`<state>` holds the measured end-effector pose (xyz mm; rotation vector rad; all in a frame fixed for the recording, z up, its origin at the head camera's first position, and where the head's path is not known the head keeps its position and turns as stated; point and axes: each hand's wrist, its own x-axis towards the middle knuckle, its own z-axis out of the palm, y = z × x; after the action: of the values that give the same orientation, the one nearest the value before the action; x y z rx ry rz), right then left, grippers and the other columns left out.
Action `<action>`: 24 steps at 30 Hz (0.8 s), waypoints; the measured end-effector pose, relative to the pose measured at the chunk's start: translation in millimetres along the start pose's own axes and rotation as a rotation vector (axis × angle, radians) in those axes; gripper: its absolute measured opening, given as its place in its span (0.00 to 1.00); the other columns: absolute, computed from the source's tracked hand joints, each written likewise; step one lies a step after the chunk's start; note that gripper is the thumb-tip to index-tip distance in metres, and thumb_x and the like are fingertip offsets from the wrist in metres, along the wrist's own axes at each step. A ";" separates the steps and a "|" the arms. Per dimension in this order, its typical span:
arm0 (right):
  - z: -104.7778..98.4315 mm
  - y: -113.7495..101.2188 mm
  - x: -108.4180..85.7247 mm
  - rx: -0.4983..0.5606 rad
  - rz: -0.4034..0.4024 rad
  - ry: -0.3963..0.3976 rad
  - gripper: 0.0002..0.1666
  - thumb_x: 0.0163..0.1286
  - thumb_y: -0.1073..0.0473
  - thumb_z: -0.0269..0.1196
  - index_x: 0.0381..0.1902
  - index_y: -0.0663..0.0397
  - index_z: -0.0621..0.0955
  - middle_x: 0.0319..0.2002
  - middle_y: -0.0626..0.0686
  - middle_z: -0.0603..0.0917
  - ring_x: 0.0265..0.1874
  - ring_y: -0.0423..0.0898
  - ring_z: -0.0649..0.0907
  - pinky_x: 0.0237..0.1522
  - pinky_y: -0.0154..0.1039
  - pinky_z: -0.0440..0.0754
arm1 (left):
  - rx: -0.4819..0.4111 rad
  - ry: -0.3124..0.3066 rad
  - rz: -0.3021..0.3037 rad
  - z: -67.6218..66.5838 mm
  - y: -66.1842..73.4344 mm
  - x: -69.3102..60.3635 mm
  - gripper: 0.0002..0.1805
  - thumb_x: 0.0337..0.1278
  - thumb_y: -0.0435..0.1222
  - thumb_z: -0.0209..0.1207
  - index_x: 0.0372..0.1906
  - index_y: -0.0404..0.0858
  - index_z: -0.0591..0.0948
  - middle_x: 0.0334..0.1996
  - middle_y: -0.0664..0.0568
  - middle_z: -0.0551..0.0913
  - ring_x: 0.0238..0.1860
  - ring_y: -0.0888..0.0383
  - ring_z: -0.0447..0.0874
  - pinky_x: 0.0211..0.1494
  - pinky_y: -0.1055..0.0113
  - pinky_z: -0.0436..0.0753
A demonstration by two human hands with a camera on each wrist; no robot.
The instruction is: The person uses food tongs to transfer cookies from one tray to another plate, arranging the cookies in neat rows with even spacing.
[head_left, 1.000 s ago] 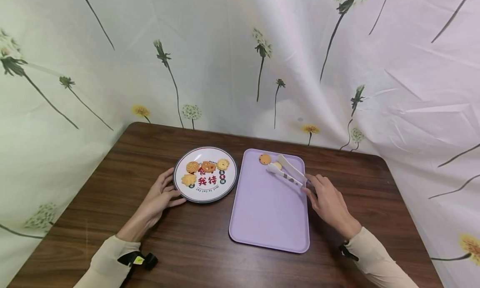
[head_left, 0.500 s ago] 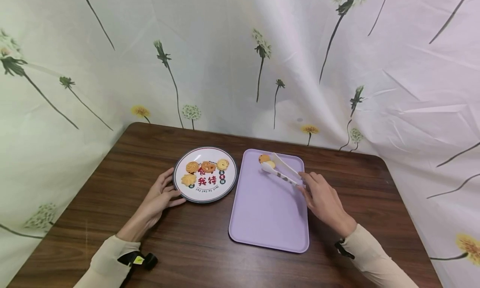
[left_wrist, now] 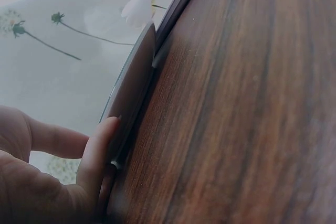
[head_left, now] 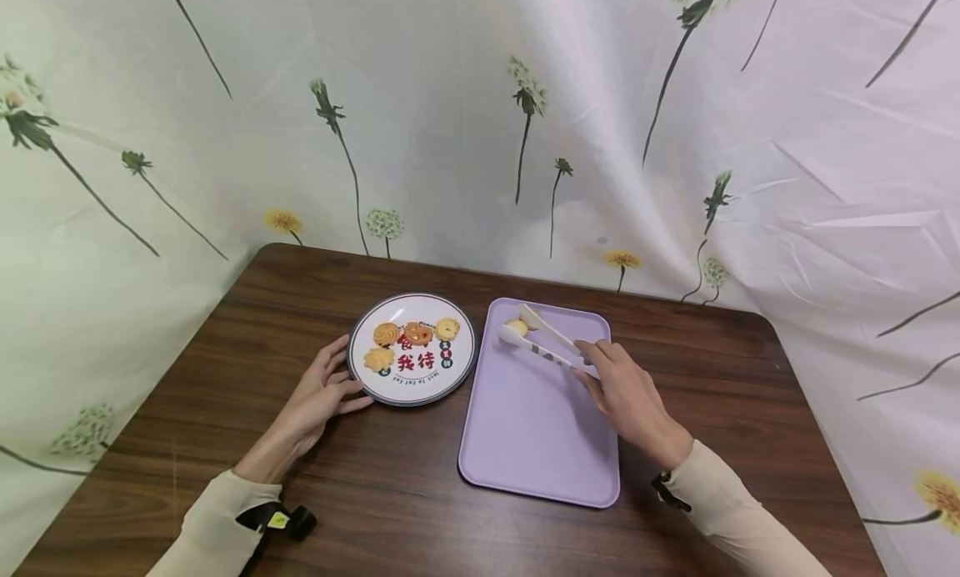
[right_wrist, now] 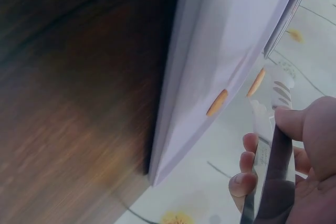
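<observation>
My right hand (head_left: 630, 393) holds white-tipped tongs (head_left: 538, 349) over the lilac tray (head_left: 540, 444). A pale round cookie (right_wrist: 256, 82) sits between the tong tips in the right wrist view, raised off the tray. Partly hidden behind a tong arm in the head view, a browner cookie (right_wrist: 217, 102) lies on the tray. My left hand (head_left: 318, 389) touches the near left rim of a round white plate (head_left: 427, 385) with extended fingers (left_wrist: 97, 150). On that plate are several cookies, including a pretzel-shaped one (head_left: 417, 333) and a swirled one (head_left: 386, 334).
Plate and tray stand side by side on a dark wooden table (head_left: 375, 494), a narrow gap between them. Behind the table hangs a pale curtain (head_left: 450, 127) printed with dandelions. A black wrist strap (head_left: 262, 517) circles the left sleeve.
My right hand and the tongs have moved left across the tray's far end, carrying the pale cookie past the browner one. The left hand and plate have stayed put.
</observation>
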<state>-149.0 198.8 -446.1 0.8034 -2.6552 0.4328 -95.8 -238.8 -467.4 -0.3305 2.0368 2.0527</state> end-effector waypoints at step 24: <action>24.9 -51.6 29.2 0.083 -0.101 -0.078 0.22 0.74 0.53 0.68 0.63 0.51 0.82 0.39 0.47 0.83 0.37 0.45 0.79 0.30 0.41 0.84 | -0.005 -0.005 -0.004 0.1 1.3 -1.3 0.47 0.74 0.21 0.44 0.86 0.45 0.34 0.85 0.37 0.39 0.76 0.37 0.61 0.57 0.66 0.91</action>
<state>-147.8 134.5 -447.1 0.9936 -2.6681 0.4972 -95.0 -238.7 -465.8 -0.3293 2.0267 2.0550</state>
